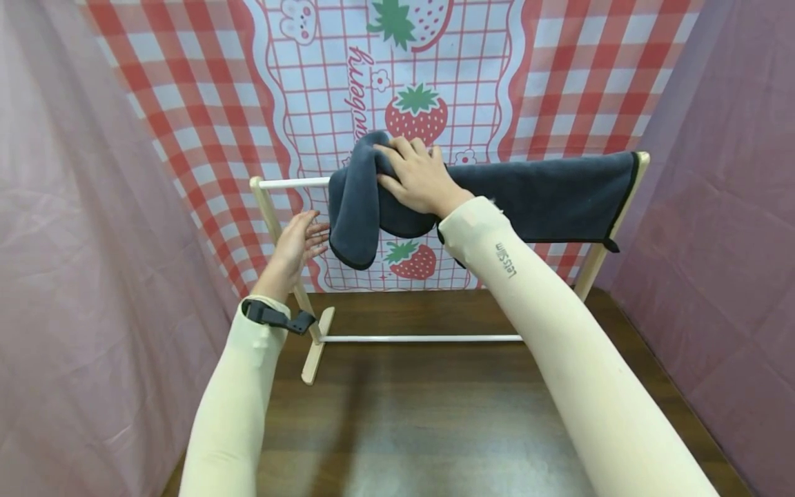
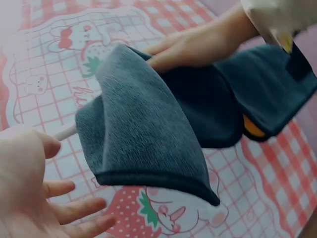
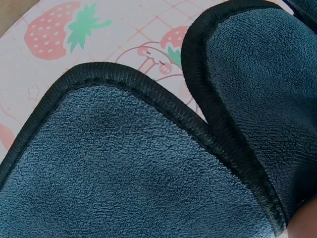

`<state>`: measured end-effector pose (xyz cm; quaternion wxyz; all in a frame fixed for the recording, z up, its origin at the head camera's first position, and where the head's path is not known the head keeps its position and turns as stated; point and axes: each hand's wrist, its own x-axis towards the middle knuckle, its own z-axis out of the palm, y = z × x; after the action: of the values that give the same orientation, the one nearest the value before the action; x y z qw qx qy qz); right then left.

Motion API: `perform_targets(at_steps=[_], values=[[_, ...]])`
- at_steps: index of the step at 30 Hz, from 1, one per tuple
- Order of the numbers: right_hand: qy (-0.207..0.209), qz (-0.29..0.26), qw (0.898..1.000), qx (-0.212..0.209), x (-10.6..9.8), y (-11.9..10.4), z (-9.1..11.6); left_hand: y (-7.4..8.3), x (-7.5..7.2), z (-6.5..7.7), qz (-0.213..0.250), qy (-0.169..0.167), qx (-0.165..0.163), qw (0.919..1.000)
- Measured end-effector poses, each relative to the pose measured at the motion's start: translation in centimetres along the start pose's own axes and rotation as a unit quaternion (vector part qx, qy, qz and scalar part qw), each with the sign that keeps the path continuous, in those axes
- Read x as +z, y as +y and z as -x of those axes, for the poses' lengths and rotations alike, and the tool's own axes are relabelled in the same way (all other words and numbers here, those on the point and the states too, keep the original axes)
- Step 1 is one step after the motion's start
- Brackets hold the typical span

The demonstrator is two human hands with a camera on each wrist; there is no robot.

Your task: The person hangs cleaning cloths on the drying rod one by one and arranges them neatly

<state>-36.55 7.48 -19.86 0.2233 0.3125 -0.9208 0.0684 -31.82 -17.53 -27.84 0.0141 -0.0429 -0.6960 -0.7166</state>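
Note:
A dark grey-blue towel (image 1: pixel 355 207) with black edging lies bunched and folded over the upper white rail (image 1: pixel 295 183) of a rack. My right hand (image 1: pixel 417 174) grips it from above at the rail, its fingertips partly hidden in the folds. In the left wrist view, the loose end of the towel (image 2: pixel 143 124) hangs down in a flap. My left hand (image 1: pixel 297 245) is just left of that flap, fingers spread and apart from the cloth. More grey-blue cloth (image 1: pixel 546 200) hangs flat over the rail's right part; whether it is a separate towel I cannot tell.
The rack has wooden side posts (image 1: pixel 596 266), a wooden foot (image 1: pixel 318 345) and a lower white bar (image 1: pixel 422 339). It stands on a brown wooden table (image 1: pixel 397 428). Behind hangs a strawberry-print checked cloth (image 1: pixel 205 103); pink curtains (image 1: pixel 714 241) enclose both sides.

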Motion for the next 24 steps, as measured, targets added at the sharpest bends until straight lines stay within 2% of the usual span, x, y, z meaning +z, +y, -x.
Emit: perform_targets(at_steps=[3,6,12,16,20,24], values=[[0.000,-0.003,1.000,-0.002,0.0,0.0,0.1,0.4,-0.2,0.0,0.033,-0.018,-0.029,0.9989],[-0.001,-0.005,1.000,-0.002,-0.1,0.0,0.1,1.0,-0.3,0.1,0.062,-0.010,-0.029,0.9976],[0.004,-0.016,1.000,-0.005,-0.2,0.1,0.2,1.7,-0.6,0.0,0.128,0.047,0.007,0.9906],[0.023,-0.053,0.998,-0.016,-0.3,0.3,0.2,1.9,-0.7,-0.1,0.166,0.082,0.039,0.9819],[0.040,-0.111,0.993,-0.016,-0.6,0.5,0.3,2.4,-0.7,0.0,0.201,0.094,0.073,0.9724],[0.046,-0.167,0.985,-0.004,-1.1,0.7,0.5,3.0,-0.5,0.0,0.214,0.090,0.095,0.9680]])
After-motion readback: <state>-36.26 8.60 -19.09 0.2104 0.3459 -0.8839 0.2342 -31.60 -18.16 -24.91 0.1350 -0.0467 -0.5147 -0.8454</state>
